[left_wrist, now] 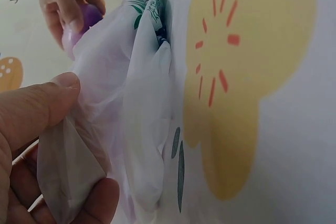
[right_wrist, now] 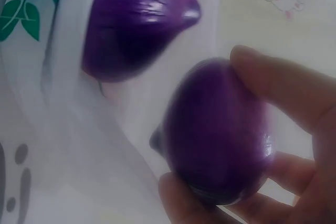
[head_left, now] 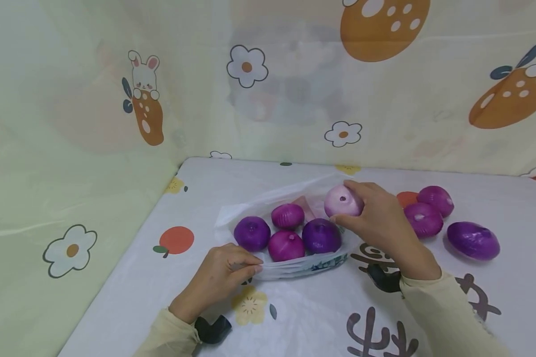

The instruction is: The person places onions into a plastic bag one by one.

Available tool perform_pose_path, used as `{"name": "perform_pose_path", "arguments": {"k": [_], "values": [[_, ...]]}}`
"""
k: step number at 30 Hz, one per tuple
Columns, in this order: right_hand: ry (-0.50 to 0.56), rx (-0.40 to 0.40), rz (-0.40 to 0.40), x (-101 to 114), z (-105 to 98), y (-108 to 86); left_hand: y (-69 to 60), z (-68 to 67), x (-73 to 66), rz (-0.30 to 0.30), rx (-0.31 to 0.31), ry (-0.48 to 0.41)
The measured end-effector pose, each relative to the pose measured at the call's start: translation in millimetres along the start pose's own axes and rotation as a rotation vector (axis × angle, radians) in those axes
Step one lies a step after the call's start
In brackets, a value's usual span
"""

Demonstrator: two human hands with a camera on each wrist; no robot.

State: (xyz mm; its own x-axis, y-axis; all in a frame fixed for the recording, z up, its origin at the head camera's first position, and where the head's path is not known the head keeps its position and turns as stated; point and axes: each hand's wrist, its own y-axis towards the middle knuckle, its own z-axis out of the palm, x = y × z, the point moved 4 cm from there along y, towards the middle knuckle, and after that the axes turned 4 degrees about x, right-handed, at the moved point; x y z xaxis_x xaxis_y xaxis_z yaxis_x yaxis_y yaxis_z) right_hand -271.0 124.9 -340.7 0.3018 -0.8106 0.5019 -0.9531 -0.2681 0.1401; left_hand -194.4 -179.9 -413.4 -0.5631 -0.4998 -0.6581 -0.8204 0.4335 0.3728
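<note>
A white plastic bag [head_left: 281, 271] with green print lies with its mouth spread, and several purple onions [head_left: 287, 246] sit inside it. At the bag's near left edge, my left hand [head_left: 221, 272] pinches the thin plastic [left_wrist: 73, 166] between thumb and fingers. My right hand [head_left: 379, 218] grips another onion [head_left: 342, 200] over the bag's right end, its pale root end facing the head camera. In the right wrist view, thumb and fingertips wrap the sides of this held onion [right_wrist: 220, 135], and a dark purple onion [right_wrist: 139, 24] lies in the bag beside it.
Right of the bag, three more onions lie on the patterned tablecloth: one upper [head_left: 435, 201], one touching it [head_left: 423, 220], and a darker one [head_left: 473, 241] apart. Behind and to the left hangs a printed curtain [head_left: 196, 114]. Dark straps [head_left: 213, 329] circle both wrists.
</note>
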Motion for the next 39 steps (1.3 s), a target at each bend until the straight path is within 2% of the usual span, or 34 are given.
{"name": "perform_pose_path", "arguments": {"k": [9, 16, 28, 39], "values": [[-0.039, 0.070, 0.048, -6, 17, 11.6, 0.0, -0.5, -1.3, 0.041, -0.010, 0.029], [-0.048, 0.065, 0.030, -10, 20, 13.3, 0.3, -0.4, -0.8, 0.031, 0.001, 0.033], [-0.073, 0.127, 0.030, -15, 26, 15.1, -0.3, -0.3, -0.6, 0.027, 0.002, 0.031], [-0.085, 0.139, 0.021, -22, 33, 12.6, -0.2, -0.8, -1.3, 0.010, 0.003, 0.018]]}}
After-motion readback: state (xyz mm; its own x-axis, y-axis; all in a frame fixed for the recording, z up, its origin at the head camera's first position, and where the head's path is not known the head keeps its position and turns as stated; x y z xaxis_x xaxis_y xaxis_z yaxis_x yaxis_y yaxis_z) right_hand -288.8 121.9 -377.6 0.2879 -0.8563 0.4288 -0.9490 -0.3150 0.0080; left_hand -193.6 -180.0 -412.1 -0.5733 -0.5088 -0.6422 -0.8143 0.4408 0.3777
